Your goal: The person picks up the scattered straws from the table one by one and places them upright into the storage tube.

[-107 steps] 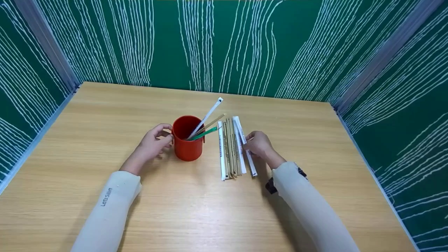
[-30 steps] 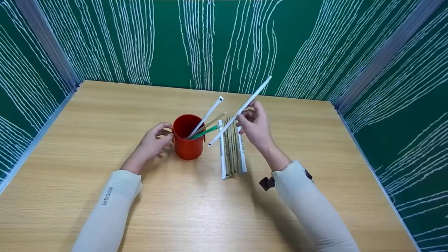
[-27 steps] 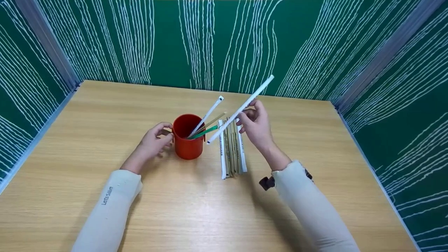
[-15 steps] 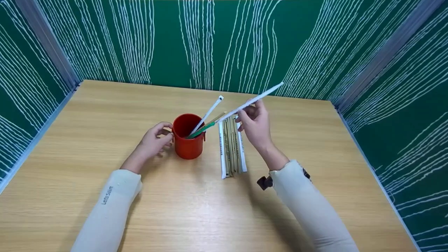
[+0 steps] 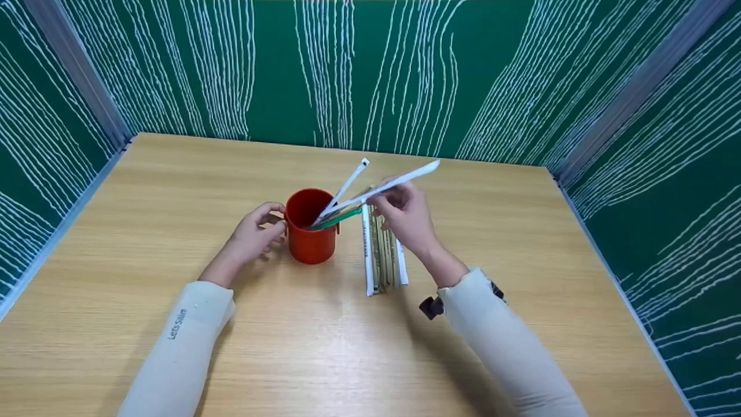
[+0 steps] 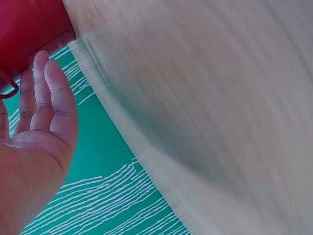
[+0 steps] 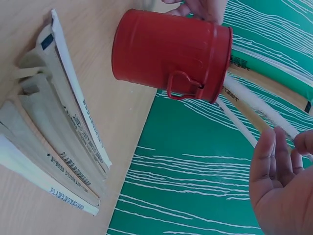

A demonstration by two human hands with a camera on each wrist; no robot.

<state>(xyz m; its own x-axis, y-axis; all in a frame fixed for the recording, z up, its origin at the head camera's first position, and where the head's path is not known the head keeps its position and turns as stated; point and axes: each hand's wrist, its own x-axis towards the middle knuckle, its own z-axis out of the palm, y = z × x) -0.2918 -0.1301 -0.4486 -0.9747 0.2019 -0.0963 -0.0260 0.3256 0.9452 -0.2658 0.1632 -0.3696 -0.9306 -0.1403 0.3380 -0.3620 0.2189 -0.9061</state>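
A red cup [image 5: 312, 248] stands upright on the table, with a small handle [image 7: 182, 87] on its side. My left hand [image 5: 250, 236] is at its left side, thumb and index finger at the handle there. In the left wrist view the other fingers [image 6: 61, 95] extend loosely below the cup. My right hand [image 5: 410, 221] pinches a white paper-wrapped straw [image 5: 421, 170], which slants down to the left, its lower end over the cup's mouth. Another white wrapped straw [image 5: 351, 180], a green one [image 5: 345, 218] and brown ones lean inside the cup.
To the right of the cup, a row of brown and white wrapped straws [image 5: 382, 258] lies side by side on the wooden table [image 5: 324, 359]. Green panels [image 5: 278, 75] with white lines stand behind and at both sides.
My right hand took a white wrapped straw from the right end of the row, lifted it, tilted it flatter and brought it down leftward to the cup. My left hand has stayed at the cup.
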